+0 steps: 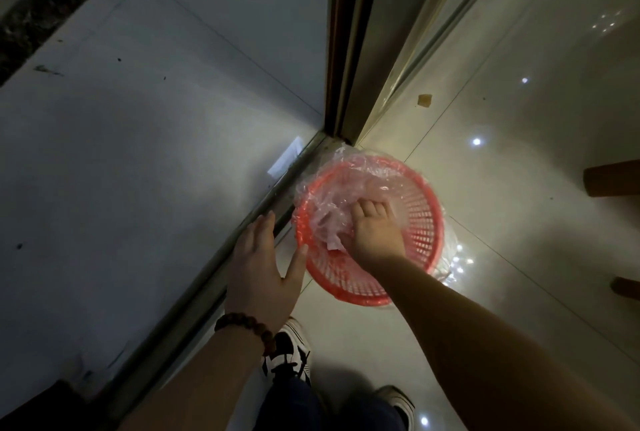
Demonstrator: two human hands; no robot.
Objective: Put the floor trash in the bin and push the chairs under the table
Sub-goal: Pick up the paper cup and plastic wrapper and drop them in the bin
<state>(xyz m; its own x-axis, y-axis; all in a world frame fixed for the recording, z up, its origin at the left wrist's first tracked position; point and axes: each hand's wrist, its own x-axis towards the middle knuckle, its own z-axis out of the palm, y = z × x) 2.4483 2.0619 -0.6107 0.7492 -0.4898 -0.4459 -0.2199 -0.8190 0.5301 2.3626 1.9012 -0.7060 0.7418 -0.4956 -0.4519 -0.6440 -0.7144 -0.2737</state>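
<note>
A red mesh bin (420, 222) with a clear plastic liner (311, 195) stands on the glossy tile floor, against the corner of a door frame. My right hand (374, 226) reaches down inside the bin. Its fingers curl into the crumpled liner, so their tips are hidden, and a white crumpled scrap (333, 244) shows at its thumb side. My left hand (261, 267), with a bead bracelet on the wrist, is spread flat beside the bin's left rim, the thumb right at the rim. A small tan scrap (424, 100) lies on the floor beyond the bin.
A metal door track (207, 278) runs diagonally under my left hand, and the door frame (349, 49) rises behind the bin. Brown wooden chair legs (611, 177) stand at the right edge. My shoes (291, 351) are close below the bin.
</note>
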